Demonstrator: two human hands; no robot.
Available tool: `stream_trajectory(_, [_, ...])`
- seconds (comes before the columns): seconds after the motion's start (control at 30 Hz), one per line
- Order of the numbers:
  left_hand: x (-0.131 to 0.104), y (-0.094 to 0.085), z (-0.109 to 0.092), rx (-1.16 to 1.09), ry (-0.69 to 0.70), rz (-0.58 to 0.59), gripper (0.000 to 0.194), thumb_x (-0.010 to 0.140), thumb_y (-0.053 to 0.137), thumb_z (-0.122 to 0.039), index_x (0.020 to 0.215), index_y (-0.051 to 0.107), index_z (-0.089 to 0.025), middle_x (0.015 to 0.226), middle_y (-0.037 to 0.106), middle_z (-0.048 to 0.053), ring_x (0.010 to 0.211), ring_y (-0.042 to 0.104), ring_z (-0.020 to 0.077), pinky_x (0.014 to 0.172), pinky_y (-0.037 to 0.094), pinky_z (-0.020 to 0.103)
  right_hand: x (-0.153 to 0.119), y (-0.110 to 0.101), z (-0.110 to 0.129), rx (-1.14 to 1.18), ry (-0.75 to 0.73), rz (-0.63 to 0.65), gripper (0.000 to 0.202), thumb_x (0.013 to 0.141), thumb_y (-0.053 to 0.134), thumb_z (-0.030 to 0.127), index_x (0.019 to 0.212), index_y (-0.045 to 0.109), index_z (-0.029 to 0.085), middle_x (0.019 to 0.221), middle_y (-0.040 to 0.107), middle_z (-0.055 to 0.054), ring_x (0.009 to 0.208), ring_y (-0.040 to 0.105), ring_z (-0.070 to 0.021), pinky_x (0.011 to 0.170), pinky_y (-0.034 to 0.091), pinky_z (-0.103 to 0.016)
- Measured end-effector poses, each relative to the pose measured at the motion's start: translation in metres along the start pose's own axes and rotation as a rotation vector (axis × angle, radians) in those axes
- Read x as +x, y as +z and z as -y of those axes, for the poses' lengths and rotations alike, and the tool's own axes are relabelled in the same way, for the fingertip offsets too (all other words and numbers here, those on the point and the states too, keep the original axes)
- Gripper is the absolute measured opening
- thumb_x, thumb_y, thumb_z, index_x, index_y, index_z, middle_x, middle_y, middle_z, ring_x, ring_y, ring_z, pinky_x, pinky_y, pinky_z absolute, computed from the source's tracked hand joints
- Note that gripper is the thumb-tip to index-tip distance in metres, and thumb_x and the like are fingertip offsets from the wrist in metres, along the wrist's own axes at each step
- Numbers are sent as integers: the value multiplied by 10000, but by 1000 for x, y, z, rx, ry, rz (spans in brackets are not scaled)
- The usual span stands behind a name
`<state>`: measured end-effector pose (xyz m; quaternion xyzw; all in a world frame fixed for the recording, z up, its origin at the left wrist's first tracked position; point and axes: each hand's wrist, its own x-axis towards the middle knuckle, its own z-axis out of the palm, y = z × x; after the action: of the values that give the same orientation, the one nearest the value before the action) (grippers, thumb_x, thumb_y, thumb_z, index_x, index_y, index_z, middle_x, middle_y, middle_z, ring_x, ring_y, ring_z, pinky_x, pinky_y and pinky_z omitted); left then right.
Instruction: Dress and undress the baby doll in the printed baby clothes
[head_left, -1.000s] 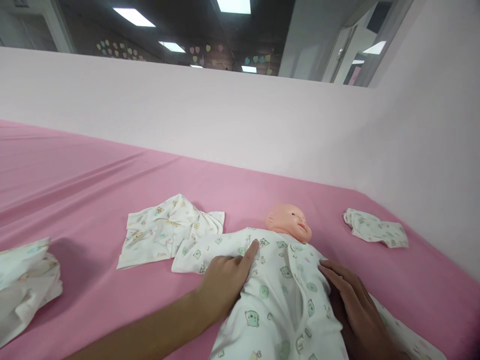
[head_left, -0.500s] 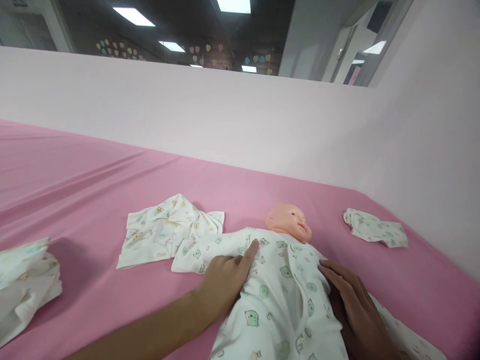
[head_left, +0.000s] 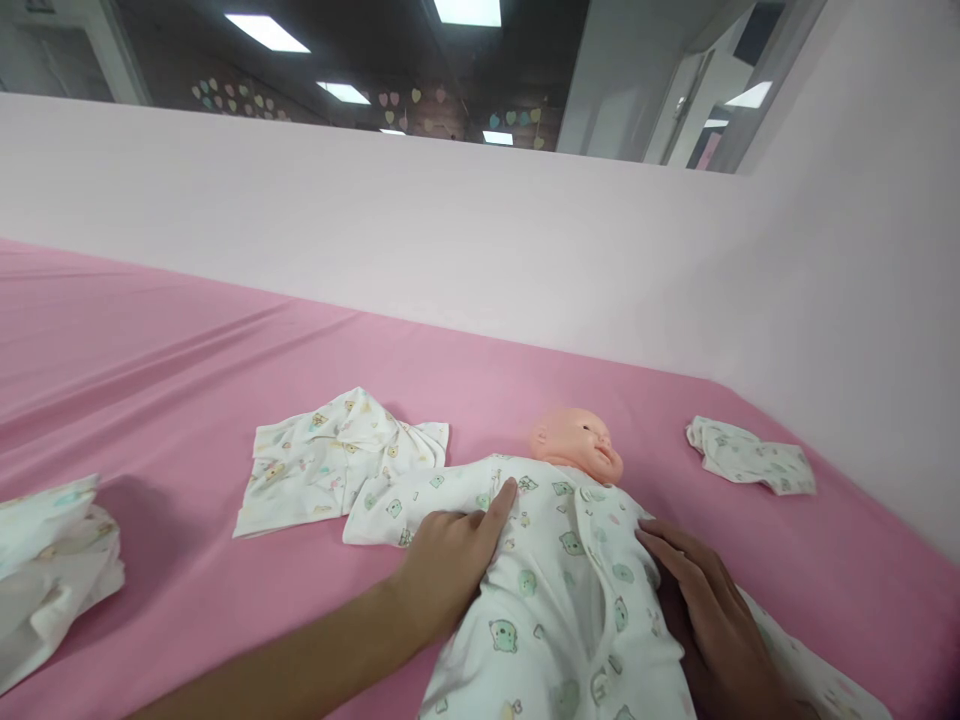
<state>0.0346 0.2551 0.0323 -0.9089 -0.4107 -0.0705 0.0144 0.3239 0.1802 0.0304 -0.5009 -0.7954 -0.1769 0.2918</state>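
A baby doll (head_left: 574, 440) lies on its back, its head turned to the right. It wears a white one-piece (head_left: 559, 600) printed with green bears, with a front placket. My left hand (head_left: 454, 560) is at the doll's side by the armpit. One finger stretches over the chest, while the others are bent against the cloth and partly hidden. On the opposite side my right hand (head_left: 709, 610) lies along the doll, its fingers stretched and together, fingertips touching the cloth near the shoulder; its thumb is hidden. One sleeve reaches out to the left. The other shows past my right hand.
A pink sheet (head_left: 225, 380) covers the surface, bordered by white walls (head_left: 375, 220). White printed clothing (head_left: 337, 460) lies left of the doll, touching its sleeve. Another crumpled cloth (head_left: 52, 580) sits far left, and a small folded garment (head_left: 750, 458) lies right. A window (head_left: 360, 60) is above.
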Motion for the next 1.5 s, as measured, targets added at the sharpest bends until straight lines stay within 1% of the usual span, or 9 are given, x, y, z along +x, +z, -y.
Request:
stream_trajectory(0.1, [0,-1,0,-1,-9,6,872,781,469,-158,1473,-60,-151,824,672,35,676,636,222,566,445,319,-1,0,0,1,-9,4,425,939,393,180,1363,399,195,1271,490,-135,1178,485,-252,938,472,-410])
stream_trajectory(0.23, [0,0,1,-6,-11,3,901,765,499,-172,1480,-47,-152,831,675,35,668,629,216,561,437,310,1,-2,2,3,-12,13,427,941,387,179,1368,392,189,1279,482,-137,1184,475,-250,939,466,-404])
stream_trajectory(0.43, [0,4,2,-3,4,-34,911,764,490,-155,1475,-80,-145,822,672,30,657,627,221,546,427,313,4,-3,4,-4,-6,14,426,941,387,174,1366,392,182,1278,482,-139,1184,474,-248,948,456,-402])
stream_trajectory(0.63, [-1,1,1,-5,-9,-1,876,772,481,-142,1481,-34,-144,828,675,39,672,635,225,556,423,311,0,-1,1,8,-11,3,423,942,386,173,1364,398,186,1271,483,-133,1182,473,-244,947,455,-399])
stream_trajectory(0.83, [-1,5,1,5,-6,-35,920,769,514,-179,1484,-66,-150,810,665,33,649,617,210,550,415,301,2,-1,2,2,-7,15,423,943,394,187,1365,397,184,1276,482,-139,1182,476,-249,936,468,-404])
stream_trajectory(1.0, [0,6,2,2,-13,-31,902,778,509,-174,1487,-49,-159,813,668,35,655,616,204,562,420,299,3,-2,3,4,1,-1,435,938,389,168,1372,391,203,1269,494,-134,1183,489,-249,942,474,-415])
stream_trajectory(1.3, [-1,-2,0,-2,-14,12,888,766,496,-143,1488,-20,-139,846,679,48,677,630,221,570,444,313,0,-2,1,1,17,-12,438,930,406,189,1367,408,226,1255,519,-129,1155,528,-263,909,503,-430])
stream_trajectory(1.4, [-1,-2,-1,-2,-11,8,889,762,504,-145,1488,-9,-138,837,681,46,679,632,222,573,444,311,0,-2,0,4,24,3,442,928,406,198,1369,406,234,1257,520,-129,1156,530,-271,901,507,-437])
stream_trajectory(1.5, [0,1,0,-8,-12,-21,881,768,503,-145,1488,-5,-150,828,680,41,666,627,212,567,435,302,0,-1,0,13,28,4,449,929,402,203,1376,400,238,1270,516,-128,1164,526,-275,901,507,-441])
